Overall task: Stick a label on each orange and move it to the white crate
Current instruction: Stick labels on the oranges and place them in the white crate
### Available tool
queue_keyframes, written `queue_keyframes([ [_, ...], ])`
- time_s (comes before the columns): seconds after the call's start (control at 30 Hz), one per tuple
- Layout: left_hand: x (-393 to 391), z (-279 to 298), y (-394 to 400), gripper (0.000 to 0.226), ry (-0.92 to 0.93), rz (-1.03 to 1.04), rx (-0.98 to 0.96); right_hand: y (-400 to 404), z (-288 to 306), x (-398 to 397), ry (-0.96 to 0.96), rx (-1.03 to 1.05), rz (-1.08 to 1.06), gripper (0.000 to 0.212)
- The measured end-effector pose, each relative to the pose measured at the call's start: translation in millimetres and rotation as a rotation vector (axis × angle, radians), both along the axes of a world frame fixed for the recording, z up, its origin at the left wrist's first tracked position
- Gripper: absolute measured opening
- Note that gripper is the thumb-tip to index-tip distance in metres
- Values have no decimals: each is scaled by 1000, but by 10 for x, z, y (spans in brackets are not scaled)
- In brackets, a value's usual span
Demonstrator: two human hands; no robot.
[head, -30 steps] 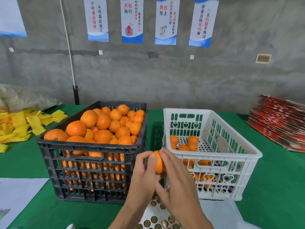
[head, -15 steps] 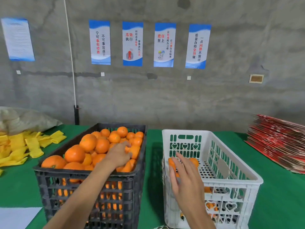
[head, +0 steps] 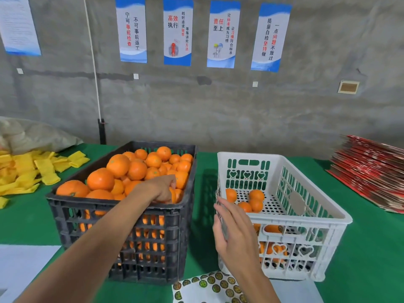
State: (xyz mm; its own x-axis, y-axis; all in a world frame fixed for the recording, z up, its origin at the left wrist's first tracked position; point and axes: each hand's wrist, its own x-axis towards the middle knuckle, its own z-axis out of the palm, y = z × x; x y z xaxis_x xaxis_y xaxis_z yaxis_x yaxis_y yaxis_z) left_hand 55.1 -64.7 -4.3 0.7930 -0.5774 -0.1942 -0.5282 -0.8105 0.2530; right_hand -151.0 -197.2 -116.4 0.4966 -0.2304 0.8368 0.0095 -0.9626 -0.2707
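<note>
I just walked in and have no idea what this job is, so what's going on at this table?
A person is sorting oranges between two crates. The left hand is down in the full black crate, fingers curled round an orange at its near right corner. The right hand hangs open, holding nothing, in front of the white crate's near left corner; that crate has only a few oranges in it. A sheet of round stickers lies on the green table just below that hand.

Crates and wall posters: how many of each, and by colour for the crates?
Black crate: 1
White crate: 1
Blue-and-white posters: 5 (the leftmost one is cut off by the edge)
Total: 7
</note>
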Motion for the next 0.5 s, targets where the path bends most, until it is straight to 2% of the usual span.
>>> queue_keyframes([
  [0.07,-82,1,61,54,-144,3,-219,7,-19,-48,-19,1,11,31],
  [0.17,-391,-54,228,56,-455,40,-832,54,-1,-83,-62,1,85,31],
  [0.23,-714,-161,345,56,-535,-37,-1179,94,13,-94,-86,9,139,33],
  [0.27,-869,-260,395,56,-560,-101,-1265,120,19,-109,-101,25,162,34],
  [0.37,-1216,-656,439,60,-602,-251,-1271,201,-18,-145,-132,89,216,36],
  [0.5,-1381,-1260,406,61,-480,-302,-1214,273,-259,-216,-80,133,257,32],
])
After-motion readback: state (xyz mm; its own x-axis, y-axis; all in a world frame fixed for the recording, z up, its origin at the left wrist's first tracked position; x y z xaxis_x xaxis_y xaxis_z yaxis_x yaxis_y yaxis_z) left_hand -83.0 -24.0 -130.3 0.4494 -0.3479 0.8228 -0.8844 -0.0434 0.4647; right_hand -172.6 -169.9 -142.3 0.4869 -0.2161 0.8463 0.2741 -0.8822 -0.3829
